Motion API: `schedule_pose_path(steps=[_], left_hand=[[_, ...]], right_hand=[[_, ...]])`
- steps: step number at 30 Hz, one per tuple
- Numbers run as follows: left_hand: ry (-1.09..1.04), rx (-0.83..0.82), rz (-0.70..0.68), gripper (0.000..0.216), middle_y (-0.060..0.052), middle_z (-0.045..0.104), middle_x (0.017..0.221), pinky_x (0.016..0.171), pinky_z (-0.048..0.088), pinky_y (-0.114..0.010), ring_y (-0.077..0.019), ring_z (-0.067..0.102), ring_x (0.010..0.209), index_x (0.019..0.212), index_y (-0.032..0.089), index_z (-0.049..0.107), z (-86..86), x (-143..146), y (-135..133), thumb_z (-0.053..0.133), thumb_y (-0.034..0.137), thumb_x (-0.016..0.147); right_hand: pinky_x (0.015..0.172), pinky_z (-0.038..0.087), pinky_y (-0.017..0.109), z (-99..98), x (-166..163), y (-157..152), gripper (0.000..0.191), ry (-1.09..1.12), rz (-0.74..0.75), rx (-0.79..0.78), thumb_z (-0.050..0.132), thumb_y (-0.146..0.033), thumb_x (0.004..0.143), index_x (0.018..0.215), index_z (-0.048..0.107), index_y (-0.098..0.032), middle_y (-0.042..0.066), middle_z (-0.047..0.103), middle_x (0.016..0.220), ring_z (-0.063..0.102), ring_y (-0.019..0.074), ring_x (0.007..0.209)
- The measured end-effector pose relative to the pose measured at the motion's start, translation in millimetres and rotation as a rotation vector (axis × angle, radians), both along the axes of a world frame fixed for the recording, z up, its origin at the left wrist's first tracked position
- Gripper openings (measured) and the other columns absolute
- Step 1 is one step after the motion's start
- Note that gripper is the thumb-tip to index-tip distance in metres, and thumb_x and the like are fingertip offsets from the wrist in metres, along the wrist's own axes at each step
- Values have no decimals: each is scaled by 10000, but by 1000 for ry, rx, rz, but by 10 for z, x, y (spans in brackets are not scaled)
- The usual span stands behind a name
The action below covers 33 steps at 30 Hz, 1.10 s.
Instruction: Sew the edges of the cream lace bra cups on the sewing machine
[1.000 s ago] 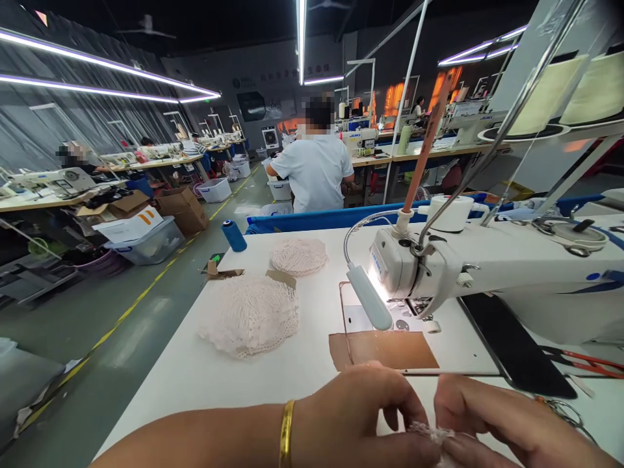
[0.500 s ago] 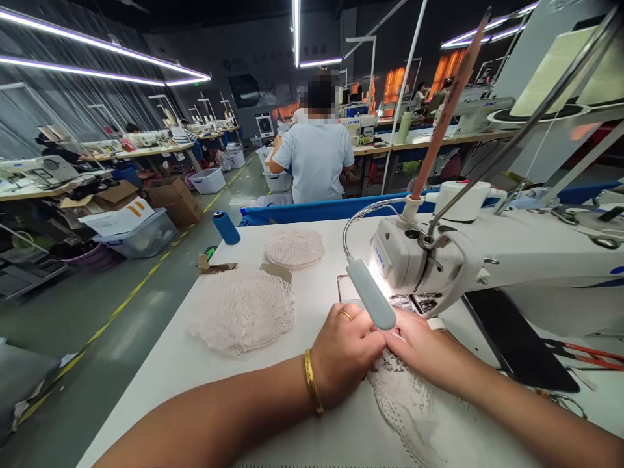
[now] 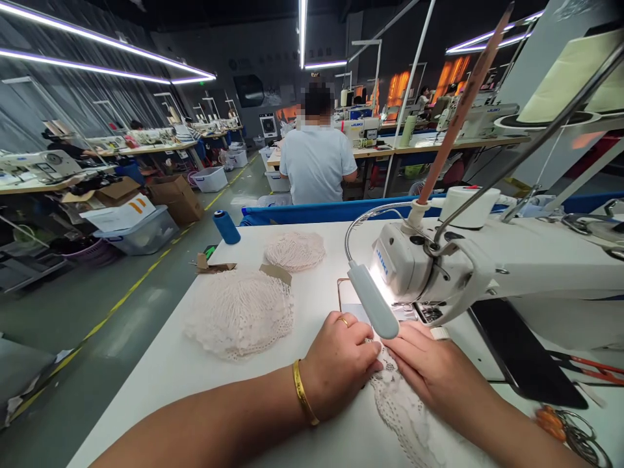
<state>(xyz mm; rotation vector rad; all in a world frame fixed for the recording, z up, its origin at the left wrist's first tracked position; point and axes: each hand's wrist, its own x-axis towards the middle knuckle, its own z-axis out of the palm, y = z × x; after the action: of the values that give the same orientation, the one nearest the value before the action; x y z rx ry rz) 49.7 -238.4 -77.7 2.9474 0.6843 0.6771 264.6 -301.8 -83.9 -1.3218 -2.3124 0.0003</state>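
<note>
My left hand point(image 3: 341, 361), with a gold ring and bangle, is curled and pinching the edge of a white lace piece point(image 3: 407, 416) on the white table point(image 3: 195, 383). My right hand point(image 3: 429, 370) lies flat on the same lace, fingers pressed down, just in front of the needle area of the white sewing machine point(image 3: 439, 266). The machine's lamp point(image 3: 373, 309) hangs over my fingertips and hides them in part.
A large pile of lace point(image 3: 238, 312) and a smaller one point(image 3: 295, 250) lie to the left, with cardboard scraps point(image 3: 212, 265) and a blue thread spool point(image 3: 225, 227). Red-handled scissors point(image 3: 587, 367) lie at right. A person in a white shirt point(image 3: 316, 162) sits ahead, back turned.
A second ago both hands were near the table's front edge holding the lace piece; they have moved forward to the needle and laid the lace on the table. Since half a second ago, little has shifted.
</note>
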Motion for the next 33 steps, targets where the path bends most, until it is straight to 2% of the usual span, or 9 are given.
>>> schedule_pose_path(steps=[4,8,11,15,21,24,28,30,33], left_hand=[[50,-16,35,191,-28,685,917,816,389,-381,-213,565,865,898,181,646,39,13,-32,757,330,937],[61,-25,55,191,-38,697,937,833,402,-399,-237,579,897,986,184,675,47,20,-47,774,336,926],[61,-15,66,219,-43,704,953,842,405,-417,-253,588,915,1045,185,686,35,24,-47,775,346,927],[77,-16,79,290,-42,714,978,881,404,-444,-261,598,928,1126,186,681,15,39,-36,774,380,933],[99,-34,103,333,-50,717,997,900,395,-442,-259,607,943,1159,185,676,4,74,-32,777,410,936],[91,-26,110,337,-53,721,1000,893,390,-440,-260,607,937,1171,180,674,1,83,-56,777,397,935],[85,-12,92,326,-55,725,1020,895,380,-442,-266,604,951,1151,181,679,-2,71,-48,767,416,943],[95,-9,82,302,-60,725,1043,890,377,-438,-270,605,967,1112,178,683,2,66,-2,749,428,957],[134,-2,103,285,-66,719,1003,882,385,-435,-279,610,986,1005,171,689,19,97,27,719,453,978]], right_hand=[[587,426,288,-37,50,29,280,-4,-44,-53,397,-120,1045,964,637,-238,29,684,916,590,171,674],[481,395,286,-90,101,15,282,-38,-89,-58,382,-141,1051,1088,640,-250,36,744,1092,522,129,511],[529,483,297,-137,128,24,329,-98,-115,-27,379,-158,1045,1183,660,-262,60,751,1204,601,151,565],[689,606,347,-229,166,57,417,-134,-194,32,381,-217,1046,1328,681,-284,106,763,1116,738,242,859],[786,645,398,-374,215,80,445,-88,-230,47,380,-253,1058,1384,683,-266,139,756,1225,748,278,1053],[791,647,412,-369,207,90,449,-111,-225,45,386,-242,1054,1394,679,-249,145,757,1237,756,286,1037],[629,623,384,-359,199,106,445,-118,-252,68,421,-239,1022,1370,697,-260,143,768,1203,769,281,848],[584,601,373,-360,229,96,432,-97,-268,66,431,-242,1013,1338,713,-284,129,770,1205,764,283,830],[602,590,369,-328,281,72,380,-32,-228,51,444,-262,1025,1253,742,-321,97,763,1236,755,268,837]])
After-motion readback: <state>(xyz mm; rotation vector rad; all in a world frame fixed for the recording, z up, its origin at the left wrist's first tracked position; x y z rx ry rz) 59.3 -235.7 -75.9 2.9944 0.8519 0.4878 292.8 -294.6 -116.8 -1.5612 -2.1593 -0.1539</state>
